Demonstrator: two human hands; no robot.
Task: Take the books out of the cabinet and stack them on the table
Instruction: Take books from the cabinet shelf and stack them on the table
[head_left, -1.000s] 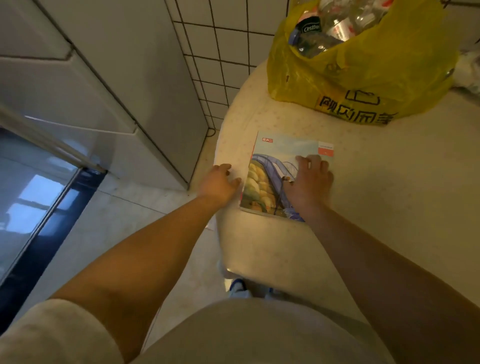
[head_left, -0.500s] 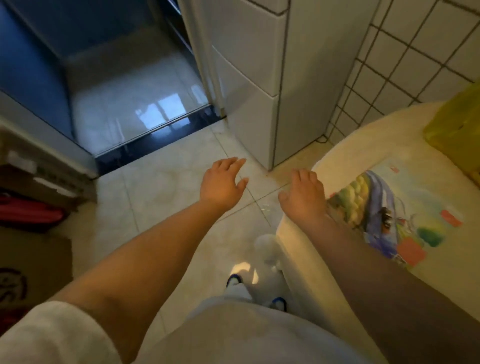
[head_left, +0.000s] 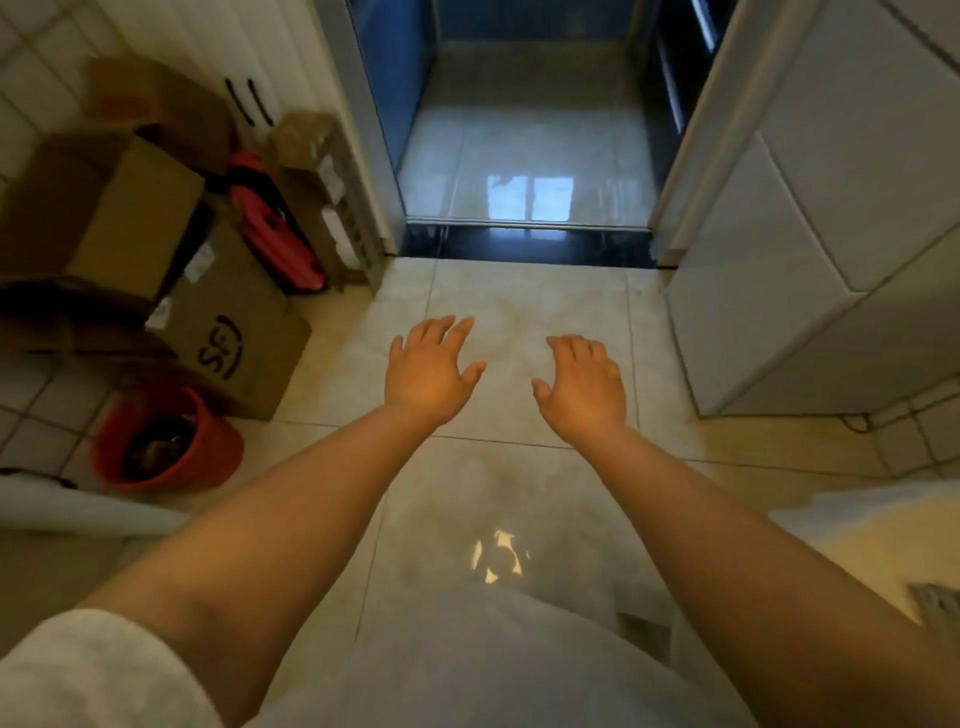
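Left hand (head_left: 428, 376) and right hand (head_left: 584, 387) spread, empty, over floor; no book visible; likely light, thin, floppy — support by spine edge.

Cardboard boxes (head_left: 156, 249) stacked at left, orange bucket (head_left: 166, 441) below them, glossy floor tiles (head_left: 519, 291)

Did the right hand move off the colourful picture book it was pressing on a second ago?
Yes. The right hand has left the book and table and now hangs open over the beige floor tiles, left of the white cabinet.
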